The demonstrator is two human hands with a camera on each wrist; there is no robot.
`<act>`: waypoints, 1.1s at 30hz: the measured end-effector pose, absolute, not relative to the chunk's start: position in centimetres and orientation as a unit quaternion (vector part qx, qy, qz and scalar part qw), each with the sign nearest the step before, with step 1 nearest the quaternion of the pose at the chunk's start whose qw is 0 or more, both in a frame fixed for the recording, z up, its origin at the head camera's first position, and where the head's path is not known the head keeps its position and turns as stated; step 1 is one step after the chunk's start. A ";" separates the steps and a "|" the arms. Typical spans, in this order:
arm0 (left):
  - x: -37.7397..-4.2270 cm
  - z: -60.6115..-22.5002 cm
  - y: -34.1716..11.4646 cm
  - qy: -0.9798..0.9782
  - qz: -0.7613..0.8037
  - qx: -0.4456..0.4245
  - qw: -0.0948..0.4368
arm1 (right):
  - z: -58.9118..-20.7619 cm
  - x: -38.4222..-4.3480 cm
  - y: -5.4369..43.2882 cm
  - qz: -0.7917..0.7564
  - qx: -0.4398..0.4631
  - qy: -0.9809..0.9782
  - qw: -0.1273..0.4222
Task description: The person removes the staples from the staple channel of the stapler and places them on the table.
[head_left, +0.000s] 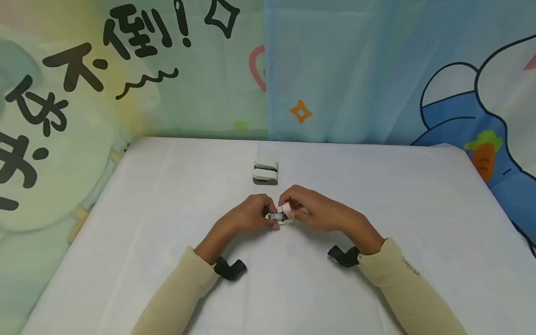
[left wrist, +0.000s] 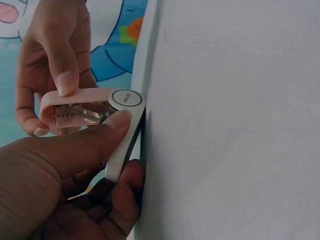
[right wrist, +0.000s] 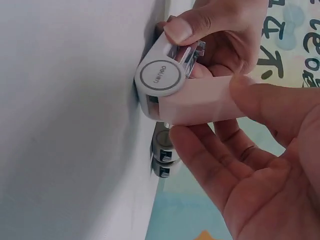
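Note:
A small stapler (head_left: 286, 220) with a white base and a pink top cover is swung wide, its metal staple channel (right wrist: 190, 59) exposed between the two parts. My left hand (head_left: 253, 213) grips the white base (left wrist: 120, 152), thumb near the round logo disc and fingers curled on the other side. The pink cover (right wrist: 200, 104) is pinched by my right hand (head_left: 324, 210), thumb on one face and fingers on the opposite one. The base's edge is close over the white table (head_left: 293, 288).
Two closed pale staplers, a nearer one (head_left: 265, 177) and a farther one (head_left: 265, 164), lie side by side beyond my hands. Patterned curtains (head_left: 335, 70) hang behind the table's far edge. Black mounts (head_left: 230, 270) stick out at both wrists.

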State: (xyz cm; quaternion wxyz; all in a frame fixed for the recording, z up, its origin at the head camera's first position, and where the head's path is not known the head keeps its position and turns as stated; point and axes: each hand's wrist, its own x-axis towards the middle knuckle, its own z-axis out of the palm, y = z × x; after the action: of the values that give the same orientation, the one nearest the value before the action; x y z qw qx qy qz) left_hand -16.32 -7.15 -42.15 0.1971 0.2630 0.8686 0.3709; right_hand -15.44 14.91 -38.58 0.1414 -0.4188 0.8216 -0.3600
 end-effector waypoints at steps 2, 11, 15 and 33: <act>-16.4 -42.2 -7.3 0.867 0.372 0.261 0.203 | -38.4 -15.5 15.0 -0.367 -0.407 0.823 0.151; -16.5 -41.9 -7.6 0.859 0.376 0.269 0.222 | -37.4 -15.9 16.6 -0.305 -0.326 0.882 0.150; -16.3 -42.1 -7.7 0.858 0.385 0.268 0.208 | -37.7 -16.0 17.2 -0.255 -0.323 0.898 0.158; -16.2 -42.1 -7.7 0.847 0.400 0.291 0.191 | -37.8 -13.9 13.7 -0.272 -0.390 0.878 0.060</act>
State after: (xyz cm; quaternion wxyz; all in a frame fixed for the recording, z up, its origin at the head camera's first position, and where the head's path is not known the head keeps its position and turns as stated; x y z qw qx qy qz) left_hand -16.19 -7.74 -42.05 0.1912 0.2915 0.8475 0.4004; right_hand -13.85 13.69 -37.82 0.0601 -0.3898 0.8777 -0.2723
